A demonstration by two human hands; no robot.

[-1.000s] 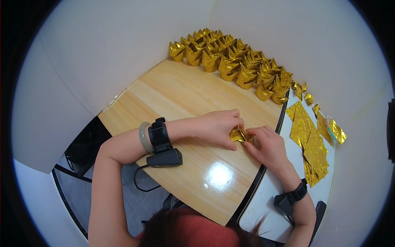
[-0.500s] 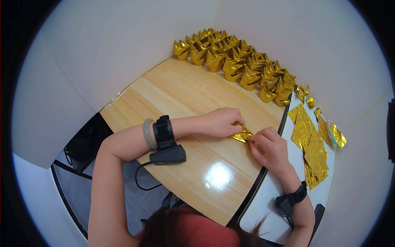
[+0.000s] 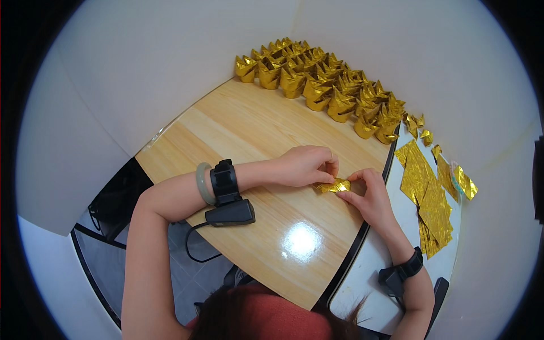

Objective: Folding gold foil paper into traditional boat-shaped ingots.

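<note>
A small folded piece of gold foil paper (image 3: 335,186) is between my hands, just above the wooden tabletop near its right side. My left hand (image 3: 309,165), coming in from the left, pinches its upper left part between thumb and fingers. At the other end, the thumb and forefinger of my right hand (image 3: 371,195) grip the right edge. The piece is short and creased, with a bright shine. My left fingers hide part of it.
Rows of folded gold foil ingots (image 3: 317,85) line the far edge of the wooden table (image 3: 226,130). Flat gold foil sheets (image 3: 425,192) lie on the white table (image 3: 362,283) at right, with small folded pieces (image 3: 426,136) and a beaded bracelet (image 3: 455,180) behind. White partitions surround the tables.
My right fingers have opened out and shifted to the piece's right end. The left hand has regripped slightly, and the foil now looks shorter and more level.
</note>
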